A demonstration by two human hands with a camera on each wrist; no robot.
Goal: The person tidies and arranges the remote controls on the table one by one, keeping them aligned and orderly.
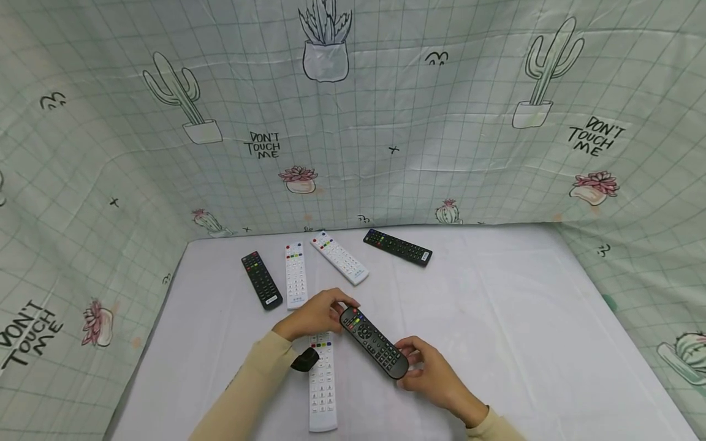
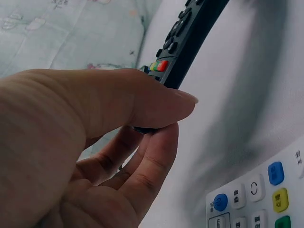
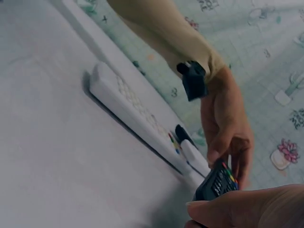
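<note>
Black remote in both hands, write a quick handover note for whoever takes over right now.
Left hand: pinches the top end of the black remote, thumb over fingers, as the left wrist view shows.
Right hand: grips its bottom end.
The remote is tilted, and looks lifted off the white table.
A white remote lies below the left hand.
At the back lie four more: black remote on the left, two white remotes, black remote on the right.
Done: one remote is in hand.
Left: setting it down; where, I cannot tell.
</note>
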